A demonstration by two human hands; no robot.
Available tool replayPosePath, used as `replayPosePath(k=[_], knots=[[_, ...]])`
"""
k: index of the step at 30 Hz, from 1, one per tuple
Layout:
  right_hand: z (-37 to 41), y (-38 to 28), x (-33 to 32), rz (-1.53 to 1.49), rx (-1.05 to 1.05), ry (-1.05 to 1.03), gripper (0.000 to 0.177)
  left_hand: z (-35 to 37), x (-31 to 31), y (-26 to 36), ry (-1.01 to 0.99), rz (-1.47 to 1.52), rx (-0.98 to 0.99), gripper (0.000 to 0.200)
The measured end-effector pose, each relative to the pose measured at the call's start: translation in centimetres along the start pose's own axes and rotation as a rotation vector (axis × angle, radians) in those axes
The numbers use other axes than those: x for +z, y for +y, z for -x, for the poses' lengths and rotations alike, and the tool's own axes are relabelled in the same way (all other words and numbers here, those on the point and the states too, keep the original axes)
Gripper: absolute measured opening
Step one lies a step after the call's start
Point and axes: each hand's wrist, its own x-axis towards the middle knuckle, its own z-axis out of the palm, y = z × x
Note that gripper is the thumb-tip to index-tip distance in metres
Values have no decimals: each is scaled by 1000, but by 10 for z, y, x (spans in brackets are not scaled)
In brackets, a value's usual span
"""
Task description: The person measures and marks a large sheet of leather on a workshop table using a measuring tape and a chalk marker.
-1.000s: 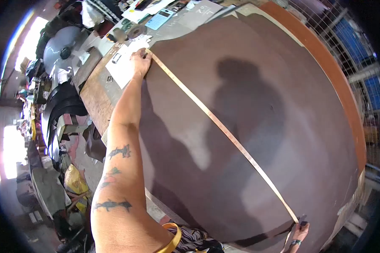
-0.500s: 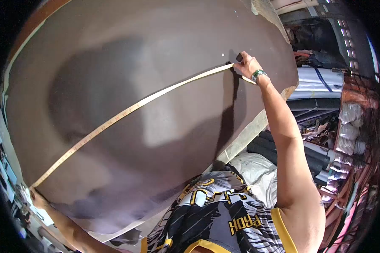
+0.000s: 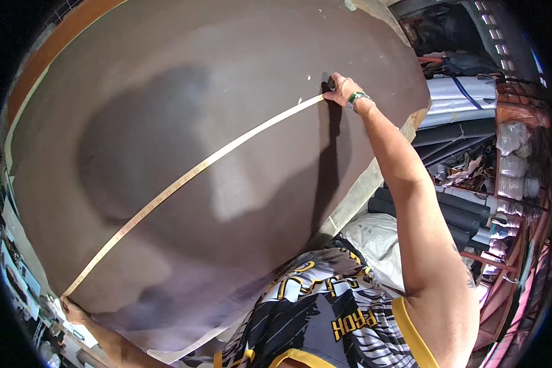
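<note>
A pale measuring tape (image 3: 207,163) with printed numbers runs diagonally across a large brown sheet (image 3: 257,178) that covers the work surface. Near the lower left edge of the sheet, my left hand (image 3: 75,311) pinches one end of the tape. My right hand (image 3: 345,89) grips the tape towards the upper right, together with a small dark object too unclear to name. A banded bracelet or watch circles my right wrist.
Rolls of silver material (image 3: 457,101) and dark rolls (image 3: 454,214) lie to the right, beside racks with plastic-wrapped bundles (image 3: 513,165). A white bag (image 3: 374,242) sits below the sheet's edge. Papers and small items (image 3: 21,273) are at the far left.
The view has shifted a little. My right hand appears slightly further left, and the tape between my hands looks straighter. No loose tape shows by my right wrist now.
</note>
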Motion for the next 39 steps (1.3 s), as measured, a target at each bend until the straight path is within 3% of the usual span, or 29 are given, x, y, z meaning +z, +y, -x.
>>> replayPosePath(k=[15, 27, 30, 33, 36, 39], knots=[[-7, 10, 5, -24, -20, 1, 60, -7, 3, -3, 42, -41, -62, 52], [-7, 17, -2, -33, 75, -6, 72, 5, -2, 11, 62, -104, -17, 48], [-14, 23, 5, -69, -21, 4, 70, 5, -4, 8, 51, -75, -20, 49], [-22, 29, 7, -66, -67, -3, 73, 4, -4, 3, 29, -52, -9, 61], [-23, 34, 10, -140, -91, 71, 67, 8, -7, 8, 43, -55, -48, 49], [-27, 35, 4, -125, 17, 133, 51, 11, -11, 12, 42, -72, -37, 48]])
